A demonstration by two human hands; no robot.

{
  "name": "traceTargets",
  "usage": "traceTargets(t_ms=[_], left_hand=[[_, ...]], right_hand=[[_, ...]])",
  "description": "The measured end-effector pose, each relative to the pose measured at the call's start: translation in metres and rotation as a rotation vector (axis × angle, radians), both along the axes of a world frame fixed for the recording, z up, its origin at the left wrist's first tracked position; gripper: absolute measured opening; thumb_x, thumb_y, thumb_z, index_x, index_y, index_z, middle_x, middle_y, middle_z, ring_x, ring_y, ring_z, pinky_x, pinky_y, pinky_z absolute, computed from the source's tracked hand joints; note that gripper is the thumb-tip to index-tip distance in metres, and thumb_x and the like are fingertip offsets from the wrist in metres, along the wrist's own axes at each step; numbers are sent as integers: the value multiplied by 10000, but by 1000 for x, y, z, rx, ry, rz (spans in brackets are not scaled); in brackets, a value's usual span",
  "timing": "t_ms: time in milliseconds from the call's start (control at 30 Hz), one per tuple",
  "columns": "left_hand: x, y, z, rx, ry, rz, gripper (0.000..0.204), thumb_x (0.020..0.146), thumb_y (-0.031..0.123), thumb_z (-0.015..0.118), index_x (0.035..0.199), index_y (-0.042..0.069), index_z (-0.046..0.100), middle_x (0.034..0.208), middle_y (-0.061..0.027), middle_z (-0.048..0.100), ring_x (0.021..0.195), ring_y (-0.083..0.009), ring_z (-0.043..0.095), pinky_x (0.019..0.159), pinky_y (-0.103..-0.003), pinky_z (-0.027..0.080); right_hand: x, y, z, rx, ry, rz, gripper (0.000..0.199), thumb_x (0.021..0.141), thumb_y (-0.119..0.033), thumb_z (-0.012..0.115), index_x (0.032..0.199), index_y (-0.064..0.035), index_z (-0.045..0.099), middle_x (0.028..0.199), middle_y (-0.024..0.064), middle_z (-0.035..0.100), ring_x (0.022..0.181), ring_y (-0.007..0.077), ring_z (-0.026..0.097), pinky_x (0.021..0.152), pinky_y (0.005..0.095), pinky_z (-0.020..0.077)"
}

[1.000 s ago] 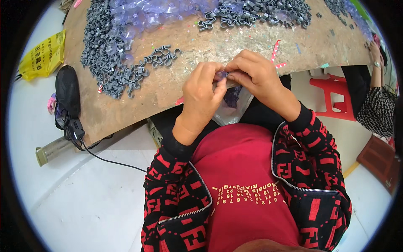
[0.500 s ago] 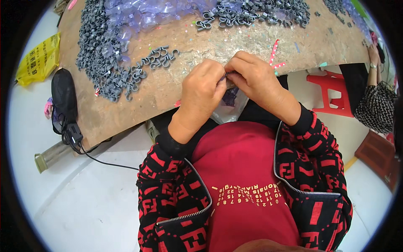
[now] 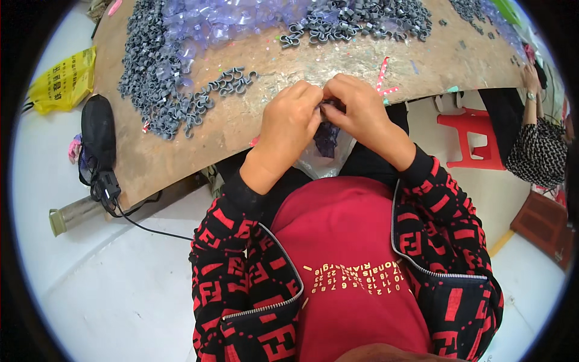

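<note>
My left hand (image 3: 289, 117) and my right hand (image 3: 357, 111) meet at the table's near edge, both closed with fingertips pinched together. A dark purple piece (image 3: 326, 142), thin and crumpled, shows at and below the fingertips; its kind is not clear. Behind it, over my lap, lies a clear plastic bag (image 3: 313, 168). Whether the lower part of the purple piece hangs free or lies in the bag, I cannot tell. The nearest grey plastic clips (image 3: 232, 81) lie on the worn wooden table (image 3: 211, 142), left of my left hand.
More grey clips (image 3: 145, 78) heap at the left, beside translucent purple plastic pieces (image 3: 223, 21). Red dotted ribbon (image 3: 382, 75) lies right of my hands. A black pouch (image 3: 98, 133) hangs by the table's left edge. At right are a red stool (image 3: 476, 136) and another person's arm (image 3: 531, 90).
The view has shifted slightly. My hands stay together at the table edge, the fingers having moved a little, and more of the dark purple piece shows below them.
</note>
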State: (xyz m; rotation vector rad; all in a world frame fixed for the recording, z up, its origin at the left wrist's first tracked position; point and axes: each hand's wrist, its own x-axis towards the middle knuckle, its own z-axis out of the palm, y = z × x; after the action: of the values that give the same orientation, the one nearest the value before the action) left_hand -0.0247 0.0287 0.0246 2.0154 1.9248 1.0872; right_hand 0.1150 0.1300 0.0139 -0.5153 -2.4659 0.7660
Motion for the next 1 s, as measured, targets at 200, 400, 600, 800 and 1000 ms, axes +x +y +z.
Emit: traceTargets(t_ms=[200,400,600,800,1000], left_hand=[[6,-5,-11,31,-168,121,185,722,6,627,889,26,551,852,-126,559,757,-305,599,657,-375,494],[2,-20,-11,-59,-735,215,247,759,16,650,999,15,593,891,-77,599,684,-141,607,623,-267,497],[27,-46,1,-245,-501,-91,241,758,49,661,989,33,595,874,-116,588,713,-215,633,622,-326,505],[38,-51,-40,-209,-217,-91,363,784,140,702,1123,49,607,1058,-154,626,785,-267,665,698,-387,522],[5,-43,17,-151,-354,4,271,801,173,708,1029,31,670,855,-129,656,694,-205,661,612,-315,495]], right_hand=[[8,-3,5,-150,4,2,253,760,-75,673,1002,-45,606,808,56,565,751,193,567,675,297,445],[27,10,1,-769,168,30,335,896,-115,615,1215,-30,557,951,-7,589,867,64,546,762,214,441],[29,8,1,-694,133,-32,213,919,-101,586,1103,2,619,929,-5,610,837,59,555,732,212,451],[24,2,5,-628,104,-19,211,915,-91,586,1102,-1,622,937,-12,611,843,56,556,743,209,454],[19,9,9,-607,78,-17,199,910,-73,586,1093,-9,629,951,-5,623,848,62,565,755,215,459]])
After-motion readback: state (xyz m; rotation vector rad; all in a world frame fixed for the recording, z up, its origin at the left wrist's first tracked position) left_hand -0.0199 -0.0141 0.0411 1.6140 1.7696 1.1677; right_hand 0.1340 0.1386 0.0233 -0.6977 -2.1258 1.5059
